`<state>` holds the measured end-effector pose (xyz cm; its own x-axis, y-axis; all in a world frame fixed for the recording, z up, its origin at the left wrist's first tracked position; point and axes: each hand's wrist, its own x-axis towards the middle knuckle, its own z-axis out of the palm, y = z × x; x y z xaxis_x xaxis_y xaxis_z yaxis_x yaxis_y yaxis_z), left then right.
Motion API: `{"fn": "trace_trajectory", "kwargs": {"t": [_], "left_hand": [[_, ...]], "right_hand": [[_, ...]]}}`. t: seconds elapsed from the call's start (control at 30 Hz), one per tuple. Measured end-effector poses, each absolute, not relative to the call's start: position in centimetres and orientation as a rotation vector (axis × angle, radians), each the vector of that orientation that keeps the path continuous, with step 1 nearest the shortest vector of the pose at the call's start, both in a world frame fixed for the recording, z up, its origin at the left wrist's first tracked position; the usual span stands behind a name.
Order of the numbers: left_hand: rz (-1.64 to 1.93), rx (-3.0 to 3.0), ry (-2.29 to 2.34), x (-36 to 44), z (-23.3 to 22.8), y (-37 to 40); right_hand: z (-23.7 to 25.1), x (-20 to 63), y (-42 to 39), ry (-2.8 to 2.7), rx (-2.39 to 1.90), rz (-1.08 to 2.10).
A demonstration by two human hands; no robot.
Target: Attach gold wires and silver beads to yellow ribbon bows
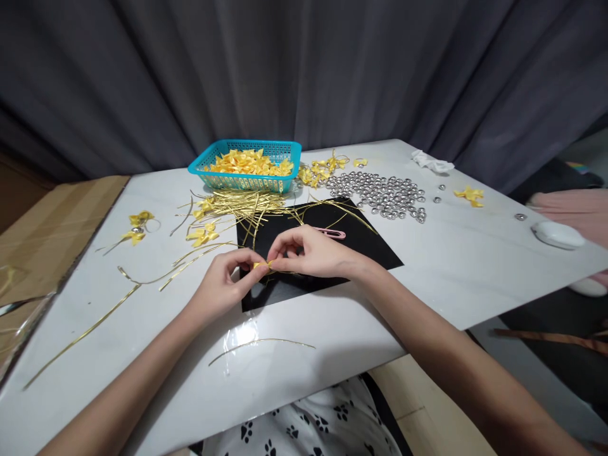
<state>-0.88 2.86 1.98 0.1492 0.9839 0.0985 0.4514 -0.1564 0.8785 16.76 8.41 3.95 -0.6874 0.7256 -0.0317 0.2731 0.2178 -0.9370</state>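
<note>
My left hand (227,283) and my right hand (311,251) meet over a black sheet (375,248) on the white table (332,329). Together they pinch a small yellow ribbon bow (263,265) with a thin gold wire at it. Fingertips of both hands touch the bow. A pile of gold wires (244,206) lies just beyond the hands. A pink clip (332,233) rests on the black sheet behind my right hand.
A teal basket (285,152) of yellow bows stands at the back. Several silver bells (384,193) lie back right. Finished bows (135,227) lie left, loose gold wires (259,344) near the front edge. White cloth (433,163), white object (557,234) at right. Cardboard (42,234) lies left.
</note>
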Motion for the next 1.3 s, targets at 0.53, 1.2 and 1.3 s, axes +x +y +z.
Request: {"fn": "trace_trajectory", "kwargs": {"t": [0.53, 1.2, 1.3], "left_hand": [[1.122, 1.479, 1.323, -1.9, 2.5, 3.1], [0.682, 2.041, 1.256, -1.2, 3.2, 2.1], [0.623, 2.099, 1.344, -0.8, 2.5, 2.2]], "right_hand": [[5.0, 18.1, 8.9, -2.029, -1.015, 1.664], [4.6, 17.6, 8.9, -2.255, -1.295, 1.381], [5.3, 16.9, 8.6, -2.25, -1.316, 1.245]]}}
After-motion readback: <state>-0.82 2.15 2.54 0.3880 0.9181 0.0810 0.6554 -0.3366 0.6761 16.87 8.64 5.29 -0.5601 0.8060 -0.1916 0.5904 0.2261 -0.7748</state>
